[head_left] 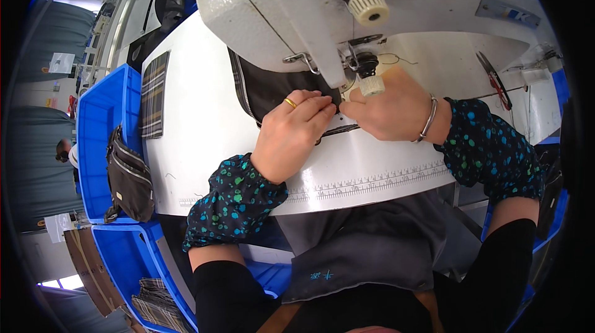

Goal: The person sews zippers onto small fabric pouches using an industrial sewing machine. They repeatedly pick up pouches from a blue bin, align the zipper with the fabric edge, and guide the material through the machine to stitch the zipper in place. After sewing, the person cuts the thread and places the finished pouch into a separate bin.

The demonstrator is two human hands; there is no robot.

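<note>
Dark zippered fabric (273,82) lies on the white table (180,165) under the sewing machine (279,17); the left hand (291,131) rests half-open on it, holding nothing, while the right hand (392,108) curls alongside, grip unclear; best keep it flat, fingertips clear of the stitching spot

Dark brown fabric (276,84) under the left hand (291,137), edged by a silver zip (242,90)! Gold ring (290,103) on that hand, silver bracelet (428,120) behind the right hand (390,108). Black sleeves (486,144) behind both, speckled green and blue. White surface (198,85) beneath; left of the hands, grey plaid cloth (155,94) lined white and tan, then a bright blue bin (93,128).
</note>
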